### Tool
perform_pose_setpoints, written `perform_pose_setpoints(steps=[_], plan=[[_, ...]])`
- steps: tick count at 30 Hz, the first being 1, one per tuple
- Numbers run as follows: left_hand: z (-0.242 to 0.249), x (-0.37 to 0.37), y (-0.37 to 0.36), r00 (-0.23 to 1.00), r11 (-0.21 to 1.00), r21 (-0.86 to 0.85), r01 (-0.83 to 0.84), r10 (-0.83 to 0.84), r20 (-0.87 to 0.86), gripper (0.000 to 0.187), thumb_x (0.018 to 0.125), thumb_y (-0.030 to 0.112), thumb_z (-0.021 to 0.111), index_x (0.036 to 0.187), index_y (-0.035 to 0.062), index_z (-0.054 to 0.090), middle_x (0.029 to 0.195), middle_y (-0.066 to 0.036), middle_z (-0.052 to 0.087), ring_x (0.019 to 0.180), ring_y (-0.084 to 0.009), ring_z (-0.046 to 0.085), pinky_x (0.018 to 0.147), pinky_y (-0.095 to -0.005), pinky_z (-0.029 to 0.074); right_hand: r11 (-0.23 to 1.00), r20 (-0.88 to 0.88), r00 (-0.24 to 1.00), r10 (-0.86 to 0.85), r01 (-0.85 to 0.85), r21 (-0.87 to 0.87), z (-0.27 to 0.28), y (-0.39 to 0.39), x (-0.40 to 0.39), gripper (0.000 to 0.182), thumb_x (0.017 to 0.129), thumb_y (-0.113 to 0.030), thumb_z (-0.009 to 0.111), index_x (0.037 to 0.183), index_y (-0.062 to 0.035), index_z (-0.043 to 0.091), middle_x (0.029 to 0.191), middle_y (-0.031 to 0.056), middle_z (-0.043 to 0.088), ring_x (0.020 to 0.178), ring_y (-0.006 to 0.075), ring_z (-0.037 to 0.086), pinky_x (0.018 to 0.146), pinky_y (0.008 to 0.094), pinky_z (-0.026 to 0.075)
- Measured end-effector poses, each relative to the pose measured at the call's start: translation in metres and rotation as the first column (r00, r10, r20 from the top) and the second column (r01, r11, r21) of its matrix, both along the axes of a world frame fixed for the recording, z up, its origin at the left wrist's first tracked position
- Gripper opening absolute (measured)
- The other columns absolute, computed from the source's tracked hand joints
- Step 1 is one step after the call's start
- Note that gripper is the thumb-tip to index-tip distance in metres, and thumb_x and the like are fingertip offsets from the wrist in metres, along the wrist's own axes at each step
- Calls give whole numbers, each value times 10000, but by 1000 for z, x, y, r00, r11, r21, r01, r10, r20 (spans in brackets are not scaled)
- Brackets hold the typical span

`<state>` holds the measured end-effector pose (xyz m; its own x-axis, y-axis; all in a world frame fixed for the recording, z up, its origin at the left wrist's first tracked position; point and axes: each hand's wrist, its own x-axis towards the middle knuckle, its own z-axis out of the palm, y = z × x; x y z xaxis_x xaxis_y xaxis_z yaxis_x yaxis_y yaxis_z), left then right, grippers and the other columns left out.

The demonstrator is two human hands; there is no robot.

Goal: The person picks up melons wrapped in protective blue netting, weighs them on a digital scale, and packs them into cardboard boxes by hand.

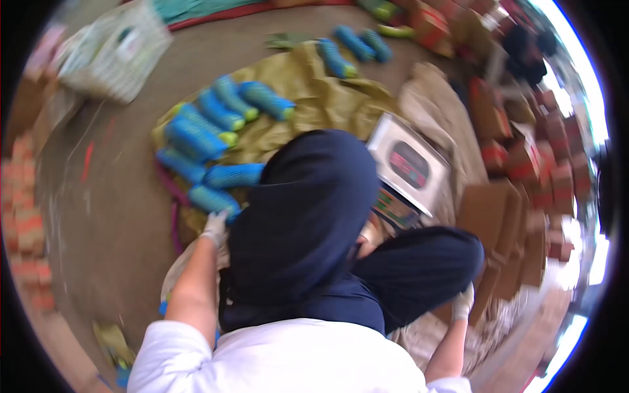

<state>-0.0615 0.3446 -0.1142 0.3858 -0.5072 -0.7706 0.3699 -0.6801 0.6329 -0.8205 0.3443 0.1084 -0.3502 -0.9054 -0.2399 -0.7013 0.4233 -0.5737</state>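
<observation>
My left hand point(215, 226), in a pale glove, reaches to the near end of a blue-netted bundle point(211, 200) at the left of my knee. Its fingers are too blurred to tell whether they grip it. On the right, my right hand point(462, 302), also gloved, is beside my bent knee at the edge of a cardboard box point(488, 219); its fingers are largely hidden. More blue-netted bundles point(196, 136) with green ends lie on an olive sheet point(298, 78). A scale with a pale metal plate point(422, 158) stands right of my raised knee.
A white woven basket point(124, 56) is at the upper left. Several blue-netted bundles point(354, 43) lie at the top. Brown cardboard boxes point(524, 157) are piled along the right, and stacked orange-brown boxes point(25, 216) line the far left. A beige cloth point(436, 105) lies beside the scale.
</observation>
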Motion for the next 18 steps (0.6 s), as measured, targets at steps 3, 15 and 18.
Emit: perform_pose_setpoints(steps=[3, 15, 18], plan=[[-6, -160, -135, 795, 812, -141, 567, -584, -164, 775, 878, 422, 633, 1446, -12, 334, 1470, -190, 402, 1328, -307, 411, 1053, -449, 355, 971, -421, 880, -219, 239, -4, 8, 85, 22, 512, 834, -143, 690, 1310, -33, 536, 1256, 204, 583, 1159, 344, 566, 991, 392, 455], [-3, -371, -88, -234, -194, -229, 954, -958, -167, 703, 880, 422, 624, 1387, -10, 401, 1412, -180, 455, 1276, -304, 454, 1022, -439, 375, -44, -583, 102, -806, 972, 232, -2, 425, 150, 583, 820, -361, 640, 1321, -77, 546, 1372, 235, 511, 1254, 383, 507, 1048, 416, 414], [4, -390, -75, -342, -306, -229, 924, -929, -140, 686, 880, 422, 622, 1372, -9, 417, 1398, -177, 468, 1263, -303, 464, 1014, -437, 381, -161, -577, 88, -812, 917, 366, -39, 451, 173, 766, 803, -459, 636, 1443, -108, 403, 1455, 218, 425, 1318, 354, 454, 1095, 400, 378]])
